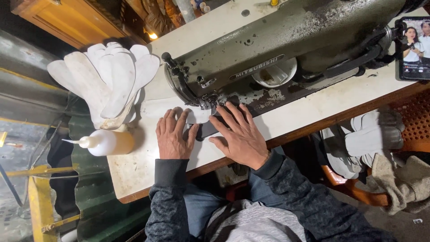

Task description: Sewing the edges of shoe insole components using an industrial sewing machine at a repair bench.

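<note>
dark fabric strip (207,130) is lying under the sewing machine (268,49) needle; left hand (172,134) and right hand (239,134) are pressing flat, open (gripping nothing), so fingertips near it are risking a prick.

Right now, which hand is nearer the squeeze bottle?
Left. The left hand lies flat on the white table, just right of the squeeze bottle in the picture. The right hand rests farther off, on the dark piece by the sewing machine.

Upright phone screen (414,48) at table's far right edge, raised oblong nameplate (256,67) on sewing machine
</note>
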